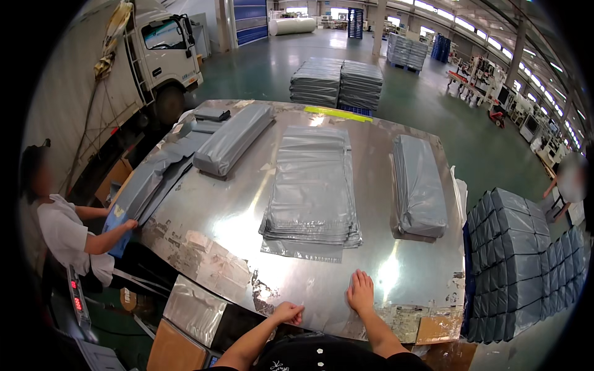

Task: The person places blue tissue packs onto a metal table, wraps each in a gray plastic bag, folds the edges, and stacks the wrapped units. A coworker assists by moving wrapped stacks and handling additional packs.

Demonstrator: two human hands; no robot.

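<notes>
At the bottom centre of the frame, the person's 2 hands rest on the near edge of the shiny metal table (pixel 210 235). Right hand (pixel 361 292) lies flat, palm down, fingers stretched and holding nothing. Left hand (pixel 289 313) sits just beside it to the left, fingers curled in at the table's edge; whether they pinch anything cannot be told.

Just above the hands, in the middle of the frame, lies the flat stack of grey plastic bags (pixel 312 188). Its long axis runs away from the person, toward the top of the frame, and its near end, with 1 loose bag sticking out, is near the right hand, which is the closer of the 2.

Right of the stack lies a filled grey bundle (pixel 419 185), long axis also running away. Another long bundle (pixel 234 140) lies slanted at upper left. At the left edge a co-worker's hand (pixel 129 225) touches a blue package. Stacked grey parcels (pixel 513 260) fill the lower right.
</notes>
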